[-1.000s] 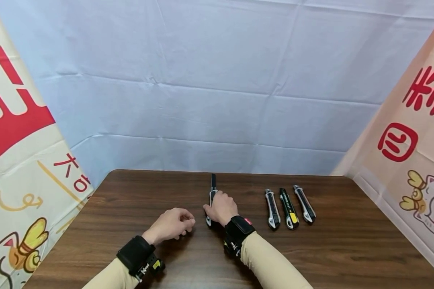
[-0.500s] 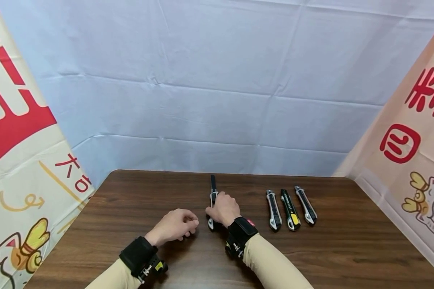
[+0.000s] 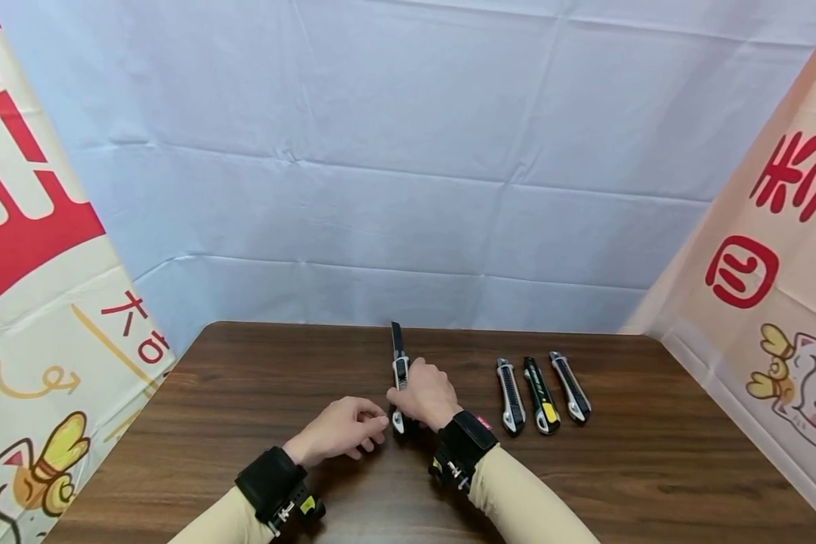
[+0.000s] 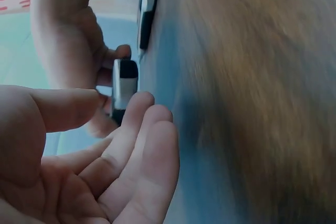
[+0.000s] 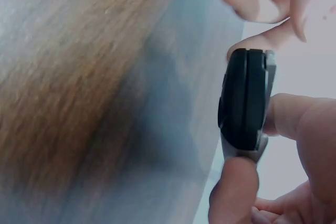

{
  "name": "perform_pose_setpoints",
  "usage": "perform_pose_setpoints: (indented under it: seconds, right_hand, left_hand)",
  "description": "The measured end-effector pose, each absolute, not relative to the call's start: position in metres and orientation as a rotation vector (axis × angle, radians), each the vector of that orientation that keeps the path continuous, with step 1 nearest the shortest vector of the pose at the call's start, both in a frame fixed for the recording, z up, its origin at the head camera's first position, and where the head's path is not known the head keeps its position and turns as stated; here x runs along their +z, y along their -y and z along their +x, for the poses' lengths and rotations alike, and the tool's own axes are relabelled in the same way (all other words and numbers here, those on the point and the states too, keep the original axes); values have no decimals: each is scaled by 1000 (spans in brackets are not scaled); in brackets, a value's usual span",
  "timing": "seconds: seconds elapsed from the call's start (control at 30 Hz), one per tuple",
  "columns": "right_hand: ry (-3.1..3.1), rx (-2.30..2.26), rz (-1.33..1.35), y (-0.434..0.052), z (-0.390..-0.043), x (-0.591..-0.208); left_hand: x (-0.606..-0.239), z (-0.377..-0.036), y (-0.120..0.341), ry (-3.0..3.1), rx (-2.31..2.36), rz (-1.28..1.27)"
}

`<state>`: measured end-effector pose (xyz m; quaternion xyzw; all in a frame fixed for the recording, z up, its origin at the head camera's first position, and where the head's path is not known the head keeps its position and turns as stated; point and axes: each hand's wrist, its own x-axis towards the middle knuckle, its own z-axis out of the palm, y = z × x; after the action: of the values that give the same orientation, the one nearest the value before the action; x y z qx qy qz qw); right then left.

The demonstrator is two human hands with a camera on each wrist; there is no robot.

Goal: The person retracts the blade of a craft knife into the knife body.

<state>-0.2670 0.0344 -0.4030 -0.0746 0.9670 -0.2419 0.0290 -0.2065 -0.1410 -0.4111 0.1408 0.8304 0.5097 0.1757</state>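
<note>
My right hand [image 3: 427,394] grips a grey-and-black utility knife [image 3: 400,370] by its sides, thumb on the left. Its long dark blade [image 3: 397,340] is extended and points to the table's far edge. In the right wrist view, the black butt end of the knife [image 5: 247,100] faces the camera between thumb and fingers. My left hand [image 3: 345,431] is just left of the knife's near end, holding nothing, its fingers loosely bent. The left wrist view has those fingers [image 4: 160,153] close in front of the knife's butt [image 4: 125,90].
To the right, a grey utility knife [image 3: 511,397], a green one with a yellow patch [image 3: 542,397] and another grey one [image 3: 571,387] lie side by side on the brown wooden table [image 3: 653,453]. A pale cloth [image 3: 408,166] hangs behind, with printed banners at both sides.
My left hand has moved right, nearer the knife's butt. The held knife has turned slightly, its blade tip now further left and up in the head view. The other knives stay put.
</note>
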Motion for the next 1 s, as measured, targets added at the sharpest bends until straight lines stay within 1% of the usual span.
perform_pose_setpoints:
  seconds: [0.27,0.83,1.0]
  right_hand:
    - [-2946,-825,-239,-40,-259,-397]
    - [-2910,-901,-241,-58,-253,-405]
    - [-2876,-927,-286,-64,-252,-406]
  left_hand:
    - [-416,-208,126,-2240,1506,403]
    - [-429,-207,103,-2085,1681,312]
    - [-432,-205,100,-2063,1713,301]
